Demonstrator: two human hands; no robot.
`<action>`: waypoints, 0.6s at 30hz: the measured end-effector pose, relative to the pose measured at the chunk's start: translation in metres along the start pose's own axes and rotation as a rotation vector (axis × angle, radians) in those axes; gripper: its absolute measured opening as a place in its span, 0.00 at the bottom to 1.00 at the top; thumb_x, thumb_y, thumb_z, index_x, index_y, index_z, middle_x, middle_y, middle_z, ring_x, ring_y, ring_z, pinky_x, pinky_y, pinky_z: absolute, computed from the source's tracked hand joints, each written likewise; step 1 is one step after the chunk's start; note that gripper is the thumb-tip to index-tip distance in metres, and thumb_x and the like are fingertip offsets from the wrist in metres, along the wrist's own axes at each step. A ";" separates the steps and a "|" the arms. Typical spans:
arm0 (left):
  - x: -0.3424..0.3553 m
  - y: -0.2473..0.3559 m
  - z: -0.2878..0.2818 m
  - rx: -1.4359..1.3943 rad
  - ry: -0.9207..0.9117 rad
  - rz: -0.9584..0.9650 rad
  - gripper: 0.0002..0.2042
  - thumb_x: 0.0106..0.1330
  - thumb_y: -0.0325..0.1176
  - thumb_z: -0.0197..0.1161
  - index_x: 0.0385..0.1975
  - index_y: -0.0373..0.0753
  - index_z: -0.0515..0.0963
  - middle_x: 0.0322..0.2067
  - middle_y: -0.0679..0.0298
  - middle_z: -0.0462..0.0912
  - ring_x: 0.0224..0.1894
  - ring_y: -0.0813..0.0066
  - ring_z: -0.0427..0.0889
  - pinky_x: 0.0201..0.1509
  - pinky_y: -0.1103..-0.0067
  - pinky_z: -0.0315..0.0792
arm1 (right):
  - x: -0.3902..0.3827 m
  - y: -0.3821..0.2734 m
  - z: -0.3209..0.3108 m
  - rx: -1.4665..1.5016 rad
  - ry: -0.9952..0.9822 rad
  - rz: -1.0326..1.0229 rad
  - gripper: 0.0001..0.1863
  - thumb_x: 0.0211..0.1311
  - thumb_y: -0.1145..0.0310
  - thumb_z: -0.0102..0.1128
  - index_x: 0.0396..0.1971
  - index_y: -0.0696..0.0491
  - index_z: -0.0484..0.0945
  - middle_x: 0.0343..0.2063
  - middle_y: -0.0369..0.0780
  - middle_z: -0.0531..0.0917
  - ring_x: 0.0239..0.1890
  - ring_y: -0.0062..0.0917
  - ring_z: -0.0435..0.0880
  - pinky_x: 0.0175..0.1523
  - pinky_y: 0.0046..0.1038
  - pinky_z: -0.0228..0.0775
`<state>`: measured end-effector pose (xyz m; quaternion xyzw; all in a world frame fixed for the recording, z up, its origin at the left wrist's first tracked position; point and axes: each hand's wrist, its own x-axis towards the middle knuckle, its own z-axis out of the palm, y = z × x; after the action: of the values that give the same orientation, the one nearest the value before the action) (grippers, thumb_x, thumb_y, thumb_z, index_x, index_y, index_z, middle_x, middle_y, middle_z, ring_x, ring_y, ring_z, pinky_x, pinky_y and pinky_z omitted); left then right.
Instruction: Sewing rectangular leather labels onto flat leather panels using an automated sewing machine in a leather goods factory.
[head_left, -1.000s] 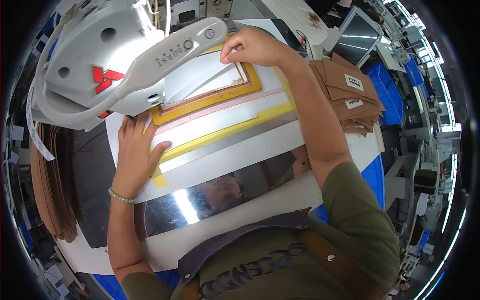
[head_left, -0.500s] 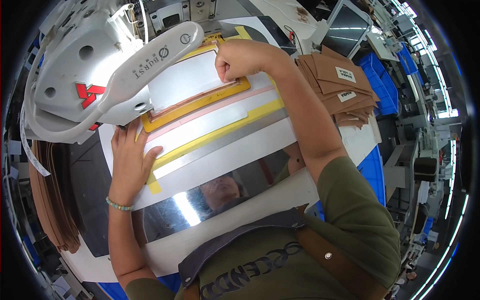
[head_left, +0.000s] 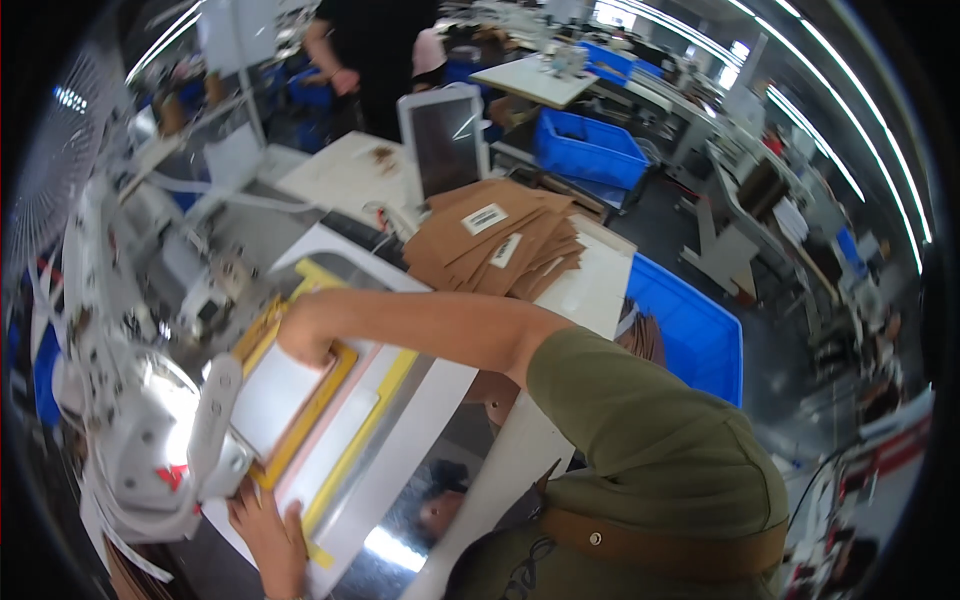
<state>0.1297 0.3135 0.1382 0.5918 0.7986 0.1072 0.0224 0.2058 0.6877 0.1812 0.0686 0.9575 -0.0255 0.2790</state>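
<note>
My right hand (head_left: 308, 330) is closed in a fist at the right end of a yellow rectangular frame (head_left: 310, 423), touching the white panel (head_left: 272, 398) inside it. Whatever its fingers may hold is hidden. At the frame's near left corner lies my left hand (head_left: 270, 540), fingers spread on the white sheet and the thumb apart. Frame and sheet rest under the head of a white sewing machine (head_left: 140, 435) with a pale, rounded lamp arm (head_left: 212, 415). Strips of yellow tape (head_left: 348, 460) run across the sheet, in front of the frame.
A shiny metal plate (head_left: 425, 505) borders the sheet on my side. Brown flat pieces with white labels (head_left: 470, 250) are piled beyond my right forearm, near a screen (head_left: 443, 145). Blue bins (head_left: 700, 325) stand at the right. A person in black (head_left: 370, 65) stands at the back.
My view has swung to the right and up, so the machine and frame now sit lower left. Both hands keep about the same places at the frame.
</note>
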 end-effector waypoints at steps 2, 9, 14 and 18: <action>-0.005 -0.013 0.015 0.074 0.019 0.040 0.34 0.76 0.43 0.57 0.78 0.33 0.62 0.79 0.40 0.59 0.80 0.36 0.55 0.82 0.45 0.46 | -0.001 -0.013 -0.006 -0.047 -0.037 0.012 0.13 0.46 0.67 0.76 0.35 0.50 0.94 0.35 0.45 0.93 0.38 0.38 0.91 0.42 0.43 0.82; 0.008 -0.005 0.011 0.075 0.035 0.069 0.33 0.77 0.43 0.58 0.77 0.33 0.63 0.78 0.40 0.60 0.80 0.37 0.56 0.82 0.46 0.47 | -0.009 -0.030 -0.008 -0.408 -0.100 0.050 0.14 0.49 0.69 0.76 0.38 0.51 0.94 0.41 0.45 0.93 0.43 0.40 0.92 0.44 0.46 0.83; 0.005 -0.010 0.008 0.066 0.033 0.058 0.32 0.75 0.40 0.61 0.75 0.32 0.65 0.78 0.41 0.60 0.80 0.39 0.56 0.82 0.48 0.47 | -0.025 -0.037 -0.004 -0.337 -0.018 -0.019 0.14 0.53 0.72 0.66 0.38 0.52 0.94 0.40 0.46 0.93 0.43 0.44 0.91 0.52 0.48 0.80; 0.004 -0.002 0.006 0.040 0.047 0.026 0.32 0.74 0.39 0.62 0.75 0.32 0.66 0.78 0.41 0.60 0.80 0.39 0.56 0.83 0.49 0.47 | -0.043 -0.044 0.004 -0.313 0.081 -0.013 0.12 0.55 0.68 0.66 0.36 0.52 0.93 0.39 0.43 0.93 0.43 0.41 0.91 0.47 0.45 0.81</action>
<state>0.1271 0.3176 0.1324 0.5998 0.7931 0.1054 -0.0095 0.2377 0.6391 0.2015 0.0192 0.9607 0.1252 0.2471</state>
